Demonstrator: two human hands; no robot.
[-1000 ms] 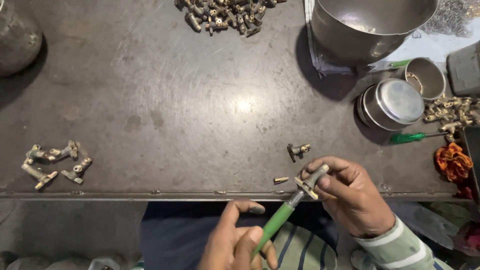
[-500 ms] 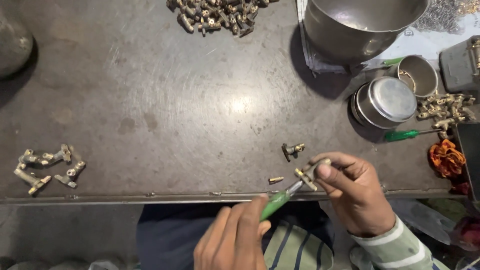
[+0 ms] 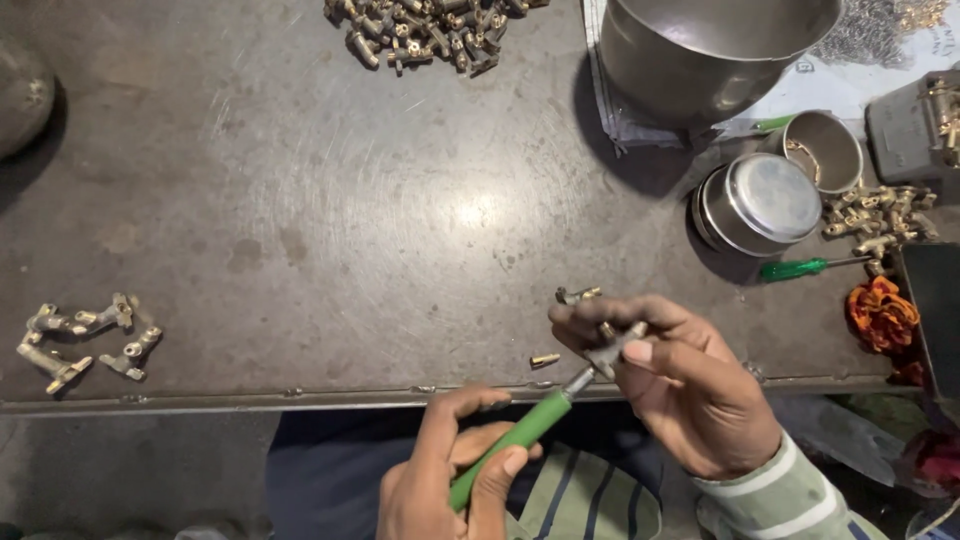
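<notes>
My left hand [image 3: 445,480] grips the green handle of a screwdriver [image 3: 520,435] just below the table's front edge. Its metal tip meets a small brass fitting [image 3: 612,345] pinched between the thumb and fingers of my right hand [image 3: 680,385]. A tiny loose brass piece [image 3: 545,359] lies on the dark metal table [image 3: 350,220] just left of that hand. Another brass fitting [image 3: 577,295] rests on the table just above my right fingers.
Several brass fittings [image 3: 85,340] lie at the left front edge, a larger heap [image 3: 425,30] at the top. A big steel bowl [image 3: 715,50], a lidded tin [image 3: 760,205], a small cup [image 3: 825,150], a second green screwdriver [image 3: 800,267] and more fittings [image 3: 880,215] crowd the right.
The view has shifted slightly. Both hands have stayed by the front edge with the screwdriver tip on the fitting; the left hand has turned a little on the handle.
</notes>
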